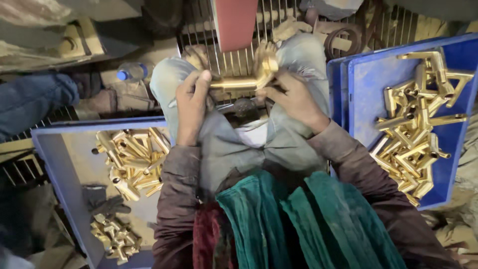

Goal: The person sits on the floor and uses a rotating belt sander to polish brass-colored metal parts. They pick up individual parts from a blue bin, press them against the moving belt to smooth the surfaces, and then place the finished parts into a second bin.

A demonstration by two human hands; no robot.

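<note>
The person sits with both knees raised and holds one brass fitting [246,79] between the hands, above the lap and just below the red sanding belt [235,22].

Left hand [191,104]: the fingers are curled and pressed together around the straight tube end of the fitting. The thumb lies along the top of the tube, pointing toward the belt. The tube leaves the fist on the thumb side and runs level toward the other hand.

Right hand [294,99]: the fingers are closed on the bent, thicker end of the fitting, where it turns upward. The fingertips pinch this end from below and from the side; the exact finger placement behind the brass cannot be told. The raised end of the fitting stands just clear of the fingertips, close under the lower edge of the belt. Whether it touches the belt cannot be told.

Surroundings:
- A blue tray [368,84] stands on the person's right. A heap of brass fittings [416,129] fills its outer half, reaching from the far edge to the near corner.
- A second blue tray [55,169] stands on the person's left. One pile of brass parts [132,159] lies near its inner edge beside the left knee; a smaller pile [114,236] lies toward the near edge.
- A dark glove [107,205] lies between the two piles.
- A plastic bottle [132,72] with a blue cap lies beyond the far edge of the left tray.
</note>
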